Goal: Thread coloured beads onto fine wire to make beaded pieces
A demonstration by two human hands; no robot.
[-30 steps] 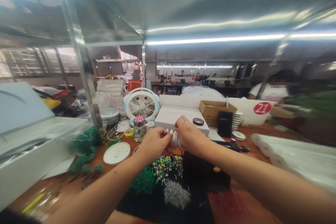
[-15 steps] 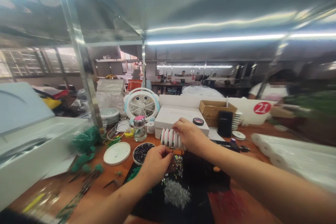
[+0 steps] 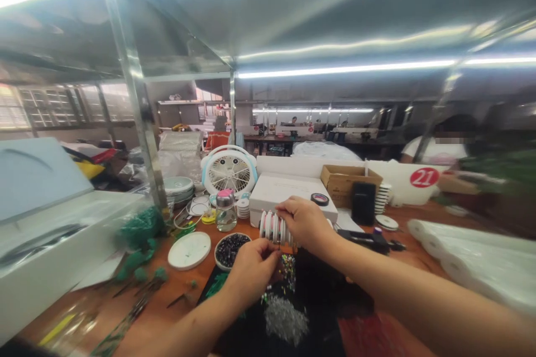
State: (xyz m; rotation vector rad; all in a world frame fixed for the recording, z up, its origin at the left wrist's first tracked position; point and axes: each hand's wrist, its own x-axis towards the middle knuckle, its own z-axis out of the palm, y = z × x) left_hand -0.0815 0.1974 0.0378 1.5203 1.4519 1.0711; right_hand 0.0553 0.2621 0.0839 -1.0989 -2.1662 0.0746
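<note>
A row of white spools wound with pink and dark thread sits in front of the white box. My right hand is closed over the right part of this row, its fingertips on the top. Just below and to the left, my left hand makes a pinch, thumb against forefinger; whatever it pinches is too small to make out. Small multicoloured beads lie close to the left fingertips. Nearer to me, a heap of clear little pieces rests on a black mat. A bowl of black pieces stands beside the left hand.
A white lid, a glass jar and a small fan stand left of centre. Behind the hands are a white box and a cardboard box. Plastic rolls lie right. Metal posts rise from the bench.
The whole view has shifted slightly down and to the right. Both hands keep almost the same place at the spools, with the left fingers still pinched.
</note>
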